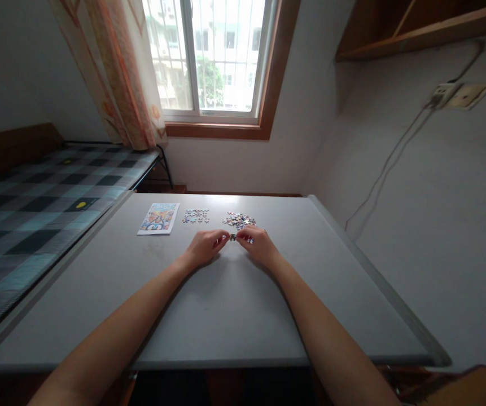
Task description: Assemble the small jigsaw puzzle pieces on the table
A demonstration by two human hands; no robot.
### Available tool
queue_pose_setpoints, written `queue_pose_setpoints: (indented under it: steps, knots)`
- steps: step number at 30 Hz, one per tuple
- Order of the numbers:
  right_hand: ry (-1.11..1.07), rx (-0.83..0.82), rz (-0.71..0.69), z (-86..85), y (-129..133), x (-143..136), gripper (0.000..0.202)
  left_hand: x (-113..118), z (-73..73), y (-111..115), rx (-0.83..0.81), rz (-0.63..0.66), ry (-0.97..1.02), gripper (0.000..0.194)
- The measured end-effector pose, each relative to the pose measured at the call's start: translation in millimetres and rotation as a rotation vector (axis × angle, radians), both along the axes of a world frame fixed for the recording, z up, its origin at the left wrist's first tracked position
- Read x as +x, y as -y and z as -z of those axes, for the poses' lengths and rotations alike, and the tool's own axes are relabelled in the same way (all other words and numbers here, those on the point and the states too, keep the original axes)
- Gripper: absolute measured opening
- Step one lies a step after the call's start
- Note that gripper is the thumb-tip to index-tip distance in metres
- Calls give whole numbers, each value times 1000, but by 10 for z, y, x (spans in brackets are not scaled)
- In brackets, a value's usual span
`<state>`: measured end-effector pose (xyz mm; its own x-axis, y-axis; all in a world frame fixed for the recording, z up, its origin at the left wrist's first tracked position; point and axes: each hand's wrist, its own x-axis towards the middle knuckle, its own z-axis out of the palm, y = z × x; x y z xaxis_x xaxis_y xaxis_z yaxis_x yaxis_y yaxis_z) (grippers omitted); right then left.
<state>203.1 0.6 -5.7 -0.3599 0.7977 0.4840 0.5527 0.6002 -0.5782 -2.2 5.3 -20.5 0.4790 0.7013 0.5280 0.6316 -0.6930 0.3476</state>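
Between my two hands, a small dark jigsaw puzzle piece (233, 237) is pinched at the fingertips; whether it is one piece or two joined is too small to tell. My left hand (208, 246) grips it from the left with closed fingers. From the right, my right hand (259, 245) pinches its other side. Just beyond my right hand lies a loose pile of puzzle pieces (236, 219), partly hidden by that hand. Farther left, several pieces are laid out in rows (196, 214). A colourful printed picture sheet (159, 219) lies left of the rows.
The white table (226, 316) has a raised grey edge on the right. A bed with a checked cover (77, 175) stands along its left side. Beyond the table are a curtain (119, 73) and a barred window. Cables (384, 169) hang on the right wall below a shelf.
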Motion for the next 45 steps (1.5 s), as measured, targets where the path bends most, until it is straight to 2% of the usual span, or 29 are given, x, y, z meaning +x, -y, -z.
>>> queue_pose_setpoints:
  steps: [17,45]
  knots:
    - [57,-28,-10,15,9,13,7,-19,-25,-12,26,53,-63,26]
    - [83,-4,-33,18,1,19,11,-21,-25,-13,49,44,-116,29]
